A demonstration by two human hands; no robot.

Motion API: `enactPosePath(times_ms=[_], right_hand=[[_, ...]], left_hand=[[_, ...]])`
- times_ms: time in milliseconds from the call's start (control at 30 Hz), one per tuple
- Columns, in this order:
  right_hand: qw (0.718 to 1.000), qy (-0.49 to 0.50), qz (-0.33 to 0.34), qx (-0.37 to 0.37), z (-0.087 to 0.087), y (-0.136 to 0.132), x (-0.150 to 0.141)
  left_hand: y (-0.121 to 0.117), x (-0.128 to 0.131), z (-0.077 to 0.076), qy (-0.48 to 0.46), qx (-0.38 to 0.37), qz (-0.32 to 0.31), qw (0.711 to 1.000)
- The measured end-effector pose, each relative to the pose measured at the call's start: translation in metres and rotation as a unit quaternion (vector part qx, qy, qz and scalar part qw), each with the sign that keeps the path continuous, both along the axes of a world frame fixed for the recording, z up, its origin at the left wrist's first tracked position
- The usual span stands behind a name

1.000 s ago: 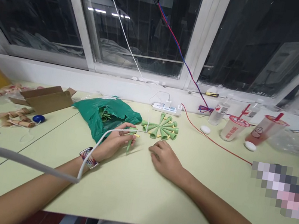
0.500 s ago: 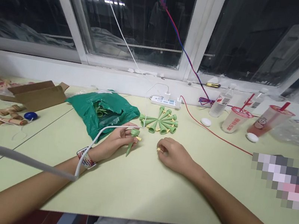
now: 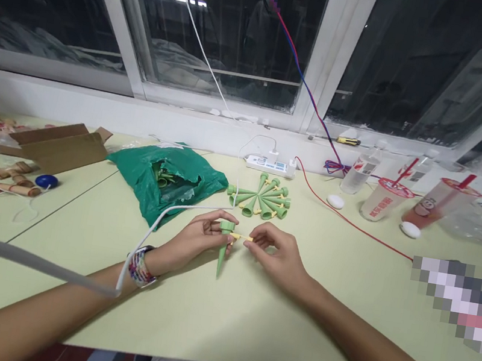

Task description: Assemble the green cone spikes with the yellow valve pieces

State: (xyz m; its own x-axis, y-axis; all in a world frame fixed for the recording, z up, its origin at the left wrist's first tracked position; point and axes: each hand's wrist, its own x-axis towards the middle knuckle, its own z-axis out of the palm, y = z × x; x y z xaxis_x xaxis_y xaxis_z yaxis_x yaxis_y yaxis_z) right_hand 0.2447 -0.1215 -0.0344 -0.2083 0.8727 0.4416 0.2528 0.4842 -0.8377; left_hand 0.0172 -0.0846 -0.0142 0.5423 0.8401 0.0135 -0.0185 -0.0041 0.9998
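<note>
From the head view, your left hand (image 3: 194,243) sits near the middle of the pale green table (image 3: 222,324), its fingers curled together and clamped around the collar of a green plastic spike (image 3: 222,254). The spike stands nearly upright, point down, just above the tabletop. Your right hand (image 3: 277,256) faces it, with thumb and forefinger pinched together on a thin yellow plastic stem (image 3: 242,237). You hold the stem level, its far end at the spike's collar, but you cannot tell from this view whether it is seated or only touching.

Your grip suits this close work well: the spike is held firmly in one hand, while the fingertip pinch gives the other fine control. Your forearms rest low, which helps keep both hands steady.

Just above your hands, more green spikes with yellow parts lie in a fan (image 3: 259,198). To the upper left, a torn green plastic bag (image 3: 136,173) holds more green pieces. A white cable (image 3: 151,230) runs past your left wrist, which wears a patterned band (image 3: 140,268). Farther left lies a cardboard box (image 3: 59,142); a white power strip (image 3: 268,165) sits against the wall at the upper middle.
</note>
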Motion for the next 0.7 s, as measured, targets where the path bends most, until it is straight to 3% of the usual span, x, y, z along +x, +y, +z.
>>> enactPosePath(times_ms=[167, 233, 300, 367, 433, 500, 600, 700], right_hand=[[0.999, -0.039, 0.018, 0.034, 0.002, -0.006, -0.005], [0.998, -0.004, 0.025, -0.05, 0.0, -0.005, -0.009], [0.98, 0.052, 0.044, -0.185, -0.003, -0.003, -0.012], [0.962, 0.081, 0.06, -0.255, -0.005, -0.002, -0.013], [0.976, 0.062, 0.049, -0.201, -0.006, -0.004, -0.011], [0.996, 0.021, 0.028, -0.084, -0.004, -0.007, -0.006], [0.998, -0.03, 0.021, 0.051, -0.002, -0.011, -0.001], [0.997, -0.027, 0.015, 0.065, -0.003, -0.009, -0.003]], left_hand=[[-0.004, 0.003, -0.001, 0.024, 0.001, -0.01, 1.0], [-0.007, 0.004, -0.003, 0.056, 0.054, 0.009, 0.997], [-0.011, 0.006, -0.004, 0.075, 0.133, 0.047, 0.987], [-0.015, 0.008, -0.004, 0.073, 0.174, 0.068, 0.98], [-0.016, 0.01, -0.003, 0.062, 0.153, 0.063, 0.984], [-0.015, 0.011, -0.003, 0.042, 0.094, 0.044, 0.994], [-0.011, 0.011, -0.006, 0.003, 0.011, 0.007, 1.0], [-0.009, 0.008, -0.009, 0.001, -0.003, -0.008, 1.0]])
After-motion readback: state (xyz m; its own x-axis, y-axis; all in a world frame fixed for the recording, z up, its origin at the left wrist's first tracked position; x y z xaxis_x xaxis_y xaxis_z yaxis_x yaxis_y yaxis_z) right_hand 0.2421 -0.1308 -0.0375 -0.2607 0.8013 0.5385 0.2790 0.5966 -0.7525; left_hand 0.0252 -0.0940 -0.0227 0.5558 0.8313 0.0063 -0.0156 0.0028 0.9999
